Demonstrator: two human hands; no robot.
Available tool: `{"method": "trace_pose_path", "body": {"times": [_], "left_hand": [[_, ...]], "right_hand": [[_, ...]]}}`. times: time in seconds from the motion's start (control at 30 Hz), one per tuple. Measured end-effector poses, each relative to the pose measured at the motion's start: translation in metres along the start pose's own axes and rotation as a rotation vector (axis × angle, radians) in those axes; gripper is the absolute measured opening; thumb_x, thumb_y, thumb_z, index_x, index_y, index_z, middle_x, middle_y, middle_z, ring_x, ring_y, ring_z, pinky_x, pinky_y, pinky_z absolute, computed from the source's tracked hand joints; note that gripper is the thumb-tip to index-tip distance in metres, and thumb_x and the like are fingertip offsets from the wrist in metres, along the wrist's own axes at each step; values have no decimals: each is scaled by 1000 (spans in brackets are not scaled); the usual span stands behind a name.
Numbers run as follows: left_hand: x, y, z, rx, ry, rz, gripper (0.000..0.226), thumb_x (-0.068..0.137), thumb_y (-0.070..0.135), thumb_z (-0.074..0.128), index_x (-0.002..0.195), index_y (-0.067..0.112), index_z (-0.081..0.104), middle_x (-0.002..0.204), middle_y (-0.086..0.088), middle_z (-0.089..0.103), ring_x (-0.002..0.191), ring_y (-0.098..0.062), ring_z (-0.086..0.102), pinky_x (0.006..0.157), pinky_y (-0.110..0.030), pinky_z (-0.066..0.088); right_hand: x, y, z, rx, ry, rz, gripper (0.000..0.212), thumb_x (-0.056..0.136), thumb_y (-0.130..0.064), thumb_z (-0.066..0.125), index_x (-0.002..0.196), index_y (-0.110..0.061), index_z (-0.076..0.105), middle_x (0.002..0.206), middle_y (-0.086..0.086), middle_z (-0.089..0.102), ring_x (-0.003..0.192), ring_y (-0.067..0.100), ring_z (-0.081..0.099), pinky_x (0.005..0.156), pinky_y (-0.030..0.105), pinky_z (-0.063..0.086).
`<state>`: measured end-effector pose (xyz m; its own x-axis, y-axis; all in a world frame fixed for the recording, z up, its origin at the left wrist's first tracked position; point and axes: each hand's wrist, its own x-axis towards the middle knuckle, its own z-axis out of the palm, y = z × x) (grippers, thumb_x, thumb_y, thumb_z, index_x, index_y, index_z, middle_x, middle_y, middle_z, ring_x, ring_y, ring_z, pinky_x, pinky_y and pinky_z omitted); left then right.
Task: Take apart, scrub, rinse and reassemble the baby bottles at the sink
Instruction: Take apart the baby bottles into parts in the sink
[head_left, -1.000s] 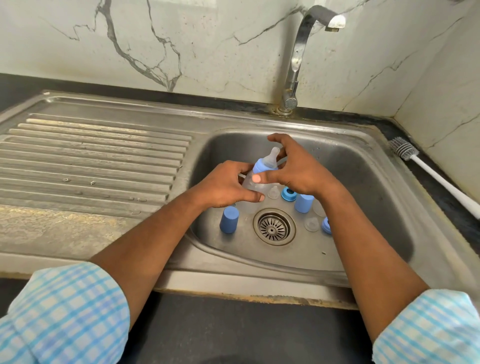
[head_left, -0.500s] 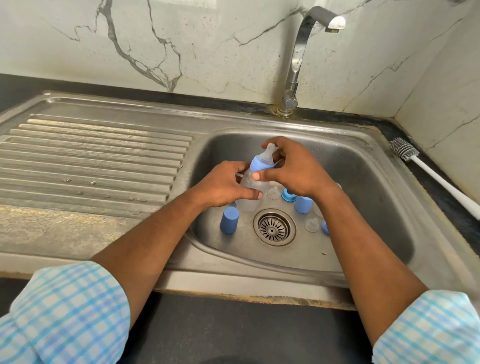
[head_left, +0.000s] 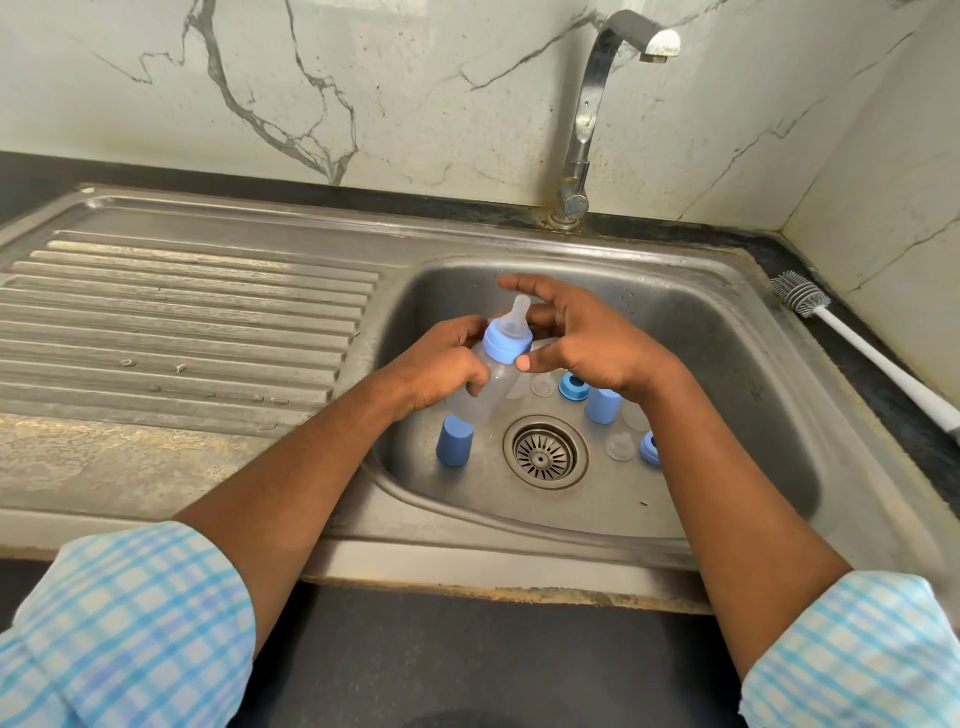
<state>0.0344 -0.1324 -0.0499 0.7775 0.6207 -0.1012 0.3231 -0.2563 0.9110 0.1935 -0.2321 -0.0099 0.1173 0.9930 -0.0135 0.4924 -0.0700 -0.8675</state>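
My left hand (head_left: 441, 364) is clenched around the clear body of the baby bottle (head_left: 485, 387), fingers wrapped over its middle, and holds it tilted with the base down towards the drain (head_left: 545, 451) and the top leaning up and away. The bottle hangs above the basin floor, up and left of the drain. My right hand (head_left: 587, 338) is only half closed. Its thumb tip presses on the near right edge of the blue collar (head_left: 508, 343) and a curled finger sits against the far side, so it is grasping the collar in a light pinch. The index finger is stretched straight and lifted past the clear nipple (head_left: 519, 314) without touching it. The nipple stands out of the collar, just left of my right fingers.

Loose parts lie on the basin floor around the drain. A blue cap (head_left: 455, 440) stands just left of the drain, below the bottle's base. A second blue cap (head_left: 602, 405) stands up and right of the drain, under my right wrist, with a blue ring (head_left: 574, 387) touching or nearly touching its left side. A clear nipple (head_left: 543, 385) lies just beyond the drain, and another (head_left: 621, 447) lies right of the drain beside a second ring (head_left: 649, 448) that my forearm partly hides. A bottle brush (head_left: 852, 338) lies on the table well to the right of the drain.
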Motion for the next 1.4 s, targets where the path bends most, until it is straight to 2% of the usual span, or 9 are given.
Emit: {"method": "trace_pose_path", "body": {"times": [0.1,0.27,0.47,0.67,0.83,1.0,1.17,1.27,1.4], "left_hand": [[0,-2,0,-17,12,10,36,56,5,56,86,24,59,80,3,56,75,-12,52,65,-26,41],[4,-6,1,-59,24,14,35,57,12,60,91,12,63,88,-5,61,84,-17,56,79,-38,47],[5,-7,11,-89,56,88,65,71,24,89,125,19,53,116,6,66,107,-8,65,92,-29,54],[3,0,11,-107,79,124,63,71,20,88,127,22,59,113,7,70,103,-5,67,88,-23,54],[0,2,4,-153,6,85,51,72,12,86,119,22,69,107,3,75,104,-15,69,94,-35,55],[5,-4,9,-238,16,49,51,77,0,79,122,15,61,110,-6,74,108,-17,68,101,-34,51],[20,-18,21,97,5,48,55,69,15,87,112,20,54,107,-5,70,101,-23,67,94,-43,53],[33,-24,31,435,-56,58,62,67,26,88,115,22,48,112,-1,63,97,-20,62,88,-39,52],[44,-36,40,670,-170,8,69,70,30,86,123,17,44,119,-3,59,98,-21,56,82,-34,48]], "right_hand": [[0,0,-1,-21,8,14,74,78,7,74,141,-24,51,126,2,66,115,13,63,96,30,54],[1,0,4,-57,50,-3,49,79,0,77,124,-14,64,113,-1,71,104,11,67,91,25,54],[4,1,3,43,219,-5,31,78,-7,81,105,-10,67,103,6,73,93,25,71,79,41,60],[0,0,-3,138,183,-88,39,78,4,77,115,-1,67,107,8,74,99,13,71,81,20,55],[-3,2,-14,184,110,-98,44,78,12,71,119,0,65,116,12,72,109,18,68,92,28,55],[-4,1,-25,169,239,-69,43,75,9,76,115,-5,66,106,6,74,97,11,69,82,21,53],[4,10,-19,-20,291,5,39,74,-2,83,110,-9,69,106,1,73,100,12,69,94,29,53],[6,17,-17,-93,302,37,36,73,-9,85,106,-15,70,103,-2,73,98,12,69,91,29,54],[9,23,-14,-126,298,69,35,73,-11,86,103,-16,70,103,-3,73,98,12,68,89,27,53]]}}
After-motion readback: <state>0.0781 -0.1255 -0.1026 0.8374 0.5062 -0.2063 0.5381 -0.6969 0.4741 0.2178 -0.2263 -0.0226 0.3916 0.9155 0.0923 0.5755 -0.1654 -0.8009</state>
